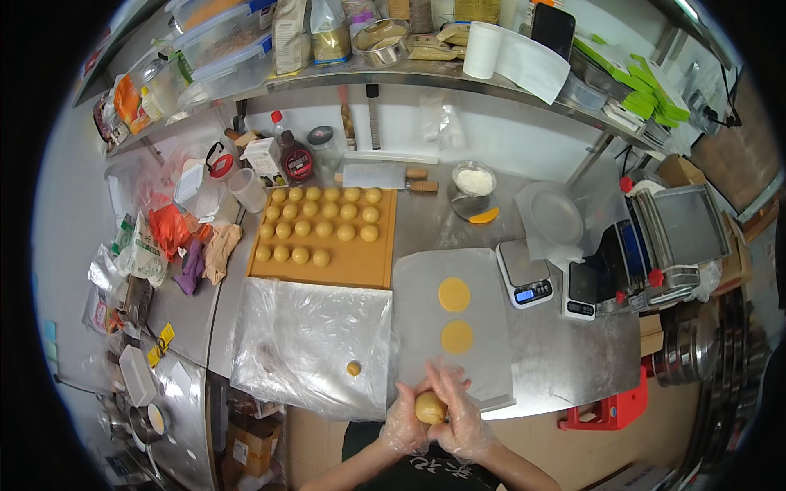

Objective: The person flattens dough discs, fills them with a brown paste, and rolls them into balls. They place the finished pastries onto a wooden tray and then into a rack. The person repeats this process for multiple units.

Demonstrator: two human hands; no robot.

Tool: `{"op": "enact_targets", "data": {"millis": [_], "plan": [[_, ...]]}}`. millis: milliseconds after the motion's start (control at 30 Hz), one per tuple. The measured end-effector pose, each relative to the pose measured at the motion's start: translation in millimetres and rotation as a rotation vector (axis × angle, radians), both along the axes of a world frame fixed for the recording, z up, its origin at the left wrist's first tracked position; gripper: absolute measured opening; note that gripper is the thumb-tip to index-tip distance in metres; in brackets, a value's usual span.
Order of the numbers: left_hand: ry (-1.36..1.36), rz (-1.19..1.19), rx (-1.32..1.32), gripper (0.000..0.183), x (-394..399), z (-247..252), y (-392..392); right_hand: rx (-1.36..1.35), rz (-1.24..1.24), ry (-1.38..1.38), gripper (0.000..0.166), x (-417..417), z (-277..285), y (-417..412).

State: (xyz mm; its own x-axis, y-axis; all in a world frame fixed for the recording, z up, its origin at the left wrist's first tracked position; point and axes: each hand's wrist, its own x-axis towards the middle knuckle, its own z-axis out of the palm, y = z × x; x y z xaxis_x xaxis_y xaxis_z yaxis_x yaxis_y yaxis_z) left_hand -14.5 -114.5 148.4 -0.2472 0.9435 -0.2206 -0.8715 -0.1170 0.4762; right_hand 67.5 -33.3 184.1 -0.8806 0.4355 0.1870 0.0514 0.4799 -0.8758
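Between my two hands, at the table's near edge, is a smooth yellow dough ball [430, 407]. Both hands wear clear plastic gloves. My left hand [405, 412] cups the ball from the left, and my right hand [453, 412] presses it from the right with its fingers pointing away from me. Just beyond them, two flat yellow dough rounds [454, 294] lie on a translucent sheet [420, 307]. To the left, a small brown lump [353, 369] rests on clear plastic film [307, 331]. Several dough balls [324, 229] stand in rows on an orange-yellow tray [356, 264] behind the film.
Two digital scales [525, 273] [580, 288] stand right of the sheet. Behind are a bowl of white powder [474, 180], an orange scraper [484, 215] and a cleaver [374, 176]. Bags and cloths [169, 230] crowd the left. A loaded shelf [344, 77] overhangs the back; a red stool [614, 408] stands below right.
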Motion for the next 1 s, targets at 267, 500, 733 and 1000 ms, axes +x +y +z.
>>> {"op": "enact_targets", "data": {"millis": [267, 500, 733, 1000], "plan": [[-0.155, 0.012, -0.066, 0.084, 6, -21, 5, 0.246, -0.045, 0.018, 0.073, 5, -43, -2], [-0.271, -0.009, -0.192, 0.093, 8, -34, 0, 0.169, -0.122, -0.007, 0.065, -1, -15, -7], [-0.333, -0.045, -0.303, 0.095, -13, -8, 9, 0.097, -0.236, -0.039, 0.044, 22, 14, 20], [-0.391, -0.066, -0.127, 0.092, -12, 6, 16, 0.179, -0.083, 0.115, 0.026, 23, -7, 13]]}}
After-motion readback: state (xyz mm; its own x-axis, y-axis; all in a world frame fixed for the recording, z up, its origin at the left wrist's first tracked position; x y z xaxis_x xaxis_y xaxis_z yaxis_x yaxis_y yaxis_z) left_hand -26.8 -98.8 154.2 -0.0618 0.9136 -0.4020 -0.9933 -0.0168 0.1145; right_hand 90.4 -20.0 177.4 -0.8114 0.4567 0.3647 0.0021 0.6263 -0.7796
